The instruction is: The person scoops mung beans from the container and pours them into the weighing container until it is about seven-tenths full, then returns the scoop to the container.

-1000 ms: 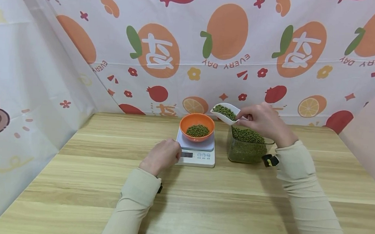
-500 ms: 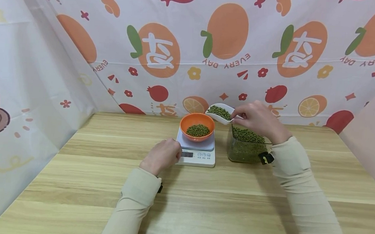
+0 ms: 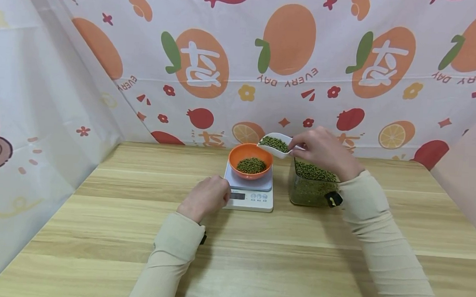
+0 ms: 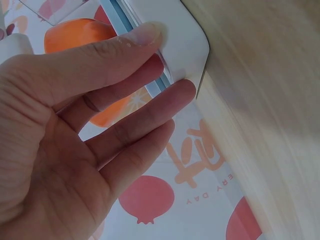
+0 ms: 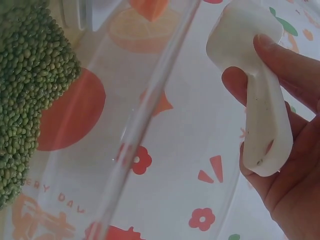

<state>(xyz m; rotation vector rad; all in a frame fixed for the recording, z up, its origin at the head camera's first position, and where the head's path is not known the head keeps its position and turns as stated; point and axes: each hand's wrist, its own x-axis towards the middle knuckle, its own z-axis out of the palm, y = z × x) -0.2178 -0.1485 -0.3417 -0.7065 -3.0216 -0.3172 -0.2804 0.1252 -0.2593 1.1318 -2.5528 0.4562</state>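
A white scoop point(image 3: 281, 154) heaped with green mung beans point(image 3: 274, 144) hangs at the upper right of the orange bowl point(image 3: 235, 156), its lip overlapping the bowl's rim in the head view. My right hand point(image 3: 325, 150) pinches the scoop's handle point(image 5: 267, 125) between thumb and fingers. The bowl holds a small layer of beans and stands on a white kitchen scale point(image 3: 254, 206). At the scale's left front edge, my left hand point(image 3: 204, 197) grips its side; the left wrist view has the thumb point(image 4: 110, 57) against the body and fingertips at the corner.
To the right of the scale stands a clear container point(image 3: 311, 197) holding many more mung beans point(image 3: 315, 171), partly behind my right wrist. A fruit-printed curtain point(image 3: 228, 51) rises along the back edge of the wooden table point(image 3: 255, 260).
My right hand has carried the loaded scoop left, from above the container toward the bowl's right rim. The left hand, scale and bowl have stayed in place.
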